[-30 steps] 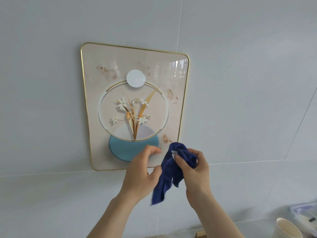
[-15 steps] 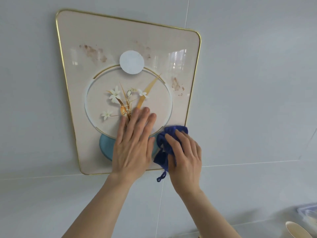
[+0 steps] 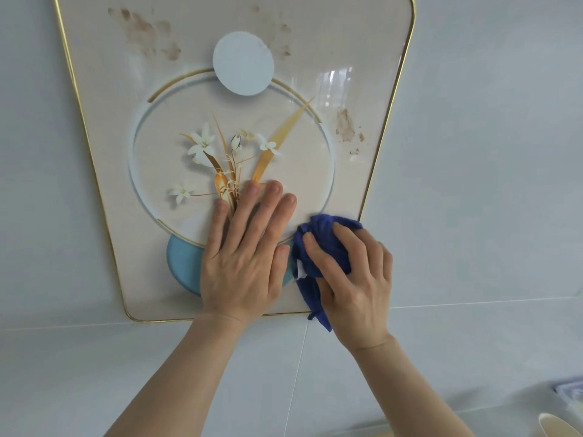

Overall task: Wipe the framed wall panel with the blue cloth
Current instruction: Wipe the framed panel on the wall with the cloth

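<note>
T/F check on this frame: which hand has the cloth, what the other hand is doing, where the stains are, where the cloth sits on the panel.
1. The right hand presses the blue cloth on the framed panel. True.
2. The left hand hangs clear of the panel. False: it lies flat on it.
3. Brown stains mark the upper panel. True.
4. The cloth is at the top left corner. False: lower right.

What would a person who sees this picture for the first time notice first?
First, the two hands on the framed panel: the left hand lies flat over the painted flowers, and the right hand presses a bunched blue cloth against the lower right corner. Next, the brown stains at the upper left and near the right edge.
</note>
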Available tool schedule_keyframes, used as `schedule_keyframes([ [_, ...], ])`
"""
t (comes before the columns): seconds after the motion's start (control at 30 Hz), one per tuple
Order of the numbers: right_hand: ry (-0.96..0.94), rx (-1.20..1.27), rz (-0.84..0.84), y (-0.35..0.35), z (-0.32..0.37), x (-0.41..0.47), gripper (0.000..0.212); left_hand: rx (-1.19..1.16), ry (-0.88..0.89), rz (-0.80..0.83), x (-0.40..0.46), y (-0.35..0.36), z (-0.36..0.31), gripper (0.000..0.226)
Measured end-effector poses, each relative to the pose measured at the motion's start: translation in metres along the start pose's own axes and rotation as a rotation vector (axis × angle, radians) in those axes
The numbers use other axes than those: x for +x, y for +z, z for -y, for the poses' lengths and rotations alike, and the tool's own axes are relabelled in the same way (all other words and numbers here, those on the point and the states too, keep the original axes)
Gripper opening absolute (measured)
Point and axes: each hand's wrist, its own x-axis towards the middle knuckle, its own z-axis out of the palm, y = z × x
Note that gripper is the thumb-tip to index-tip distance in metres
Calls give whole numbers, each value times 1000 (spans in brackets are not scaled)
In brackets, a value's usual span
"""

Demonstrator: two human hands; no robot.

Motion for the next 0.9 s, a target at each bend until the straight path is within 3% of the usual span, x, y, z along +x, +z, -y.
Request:
schedule_keyframes([
  [0.43,157,88,-217,9,7,52,36,13,1,0,0,0,0,58],
  [0.63,114,60,-125,5,6,11,31,-11,-2,-22,1,-1,-1,57],
  [0.8,102,71,10,-1,4,-17,40,-18,9,-24,0,0,1,58],
  [0.9,113,99,7,-7,5,-4,41,5,4,-38,-1,2,0,58],
])
